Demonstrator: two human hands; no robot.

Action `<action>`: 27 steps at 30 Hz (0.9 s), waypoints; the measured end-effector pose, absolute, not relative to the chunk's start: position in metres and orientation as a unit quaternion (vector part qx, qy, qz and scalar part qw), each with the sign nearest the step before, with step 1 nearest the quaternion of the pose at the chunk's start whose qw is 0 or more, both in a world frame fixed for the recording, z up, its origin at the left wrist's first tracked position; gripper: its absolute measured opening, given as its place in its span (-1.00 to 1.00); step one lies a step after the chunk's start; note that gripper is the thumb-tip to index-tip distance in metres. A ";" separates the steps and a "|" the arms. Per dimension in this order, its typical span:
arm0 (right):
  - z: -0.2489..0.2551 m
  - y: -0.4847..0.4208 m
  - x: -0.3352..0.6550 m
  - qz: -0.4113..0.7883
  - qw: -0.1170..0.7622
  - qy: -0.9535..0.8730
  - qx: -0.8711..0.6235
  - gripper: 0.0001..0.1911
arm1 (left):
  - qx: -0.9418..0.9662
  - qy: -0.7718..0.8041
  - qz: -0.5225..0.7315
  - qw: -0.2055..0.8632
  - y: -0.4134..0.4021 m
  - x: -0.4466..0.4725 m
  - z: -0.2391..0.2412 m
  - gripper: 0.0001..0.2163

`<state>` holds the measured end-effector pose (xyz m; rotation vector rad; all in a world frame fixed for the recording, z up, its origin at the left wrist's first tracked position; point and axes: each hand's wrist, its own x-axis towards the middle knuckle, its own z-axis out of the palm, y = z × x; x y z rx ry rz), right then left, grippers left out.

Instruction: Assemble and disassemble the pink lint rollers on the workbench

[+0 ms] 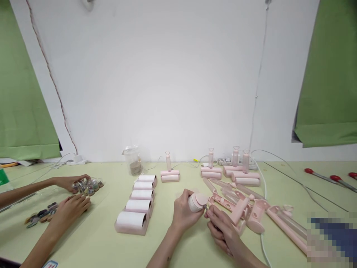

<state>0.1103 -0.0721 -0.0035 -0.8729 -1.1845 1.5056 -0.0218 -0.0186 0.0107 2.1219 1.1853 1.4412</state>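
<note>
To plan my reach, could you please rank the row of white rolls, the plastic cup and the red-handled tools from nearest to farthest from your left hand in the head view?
1. The row of white rolls, just left of the left hand, which grips a pink-capped roll.
2. The plastic cup, back left near the wall.
3. The red-handled tools, far right.

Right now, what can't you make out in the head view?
- Roll: partly covered by left hand.
- Right hand: whatever it pinches at the roll is too small to tell.
- Bottom right: pixelated patch hides what lies there.
- Co-worker's bag: contents too small.
- Red-tipped tools: cut off by the right edge.
</note>
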 end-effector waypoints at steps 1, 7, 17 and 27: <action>-0.005 -0.072 0.111 0.620 0.497 -0.489 -0.360 -0.63 | 0.740 0.413 0.507 0.155 -0.019 -0.021 0.010 -0.77; -0.008 -0.070 0.108 0.619 0.512 -0.477 -0.356 -0.66 | 0.686 0.453 0.531 0.207 -0.024 -0.006 0.012 -0.74; 0.012 -0.057 0.125 0.424 0.497 -0.615 -0.442 -0.69 | 0.625 0.461 0.542 0.320 -0.017 -0.015 0.013 -0.71; 0.024 -0.050 0.140 0.238 0.420 -0.719 -0.501 -0.73 | 0.739 0.386 0.378 0.402 -0.030 -0.014 0.019 -0.69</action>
